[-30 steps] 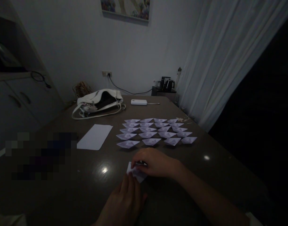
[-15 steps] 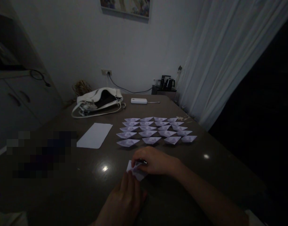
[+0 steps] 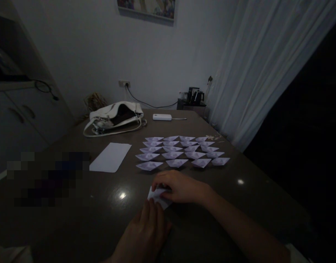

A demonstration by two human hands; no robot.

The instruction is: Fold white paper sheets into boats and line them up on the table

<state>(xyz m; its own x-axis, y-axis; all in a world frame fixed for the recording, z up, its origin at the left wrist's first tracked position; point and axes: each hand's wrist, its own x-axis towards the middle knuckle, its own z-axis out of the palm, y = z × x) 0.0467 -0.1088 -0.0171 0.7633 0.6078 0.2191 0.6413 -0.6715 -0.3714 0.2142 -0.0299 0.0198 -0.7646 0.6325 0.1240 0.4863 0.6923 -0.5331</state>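
Clock read from view centre. 6: folded paper (image 3: 157, 195), white, lilac tinge. 5: paper boats (image 3: 177, 163), pale lilac-white. 8: paper sheet (image 3: 111, 157), plain white. 9: bag (image 3: 107, 110), creamy white, dark inside. 11: power bank (image 3: 162, 117), white. 2: kettle (image 3: 197, 97), black; curtain (image 3: 241, 69), greyish white. 12: painting (image 3: 147, 6), pale, purplish mottling. Table (image 3: 252, 208) toward 4: plain grey-brown.

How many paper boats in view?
20 paper boats: five rows of four on the table, beyond the folded paper, not counted. None seems hidden.
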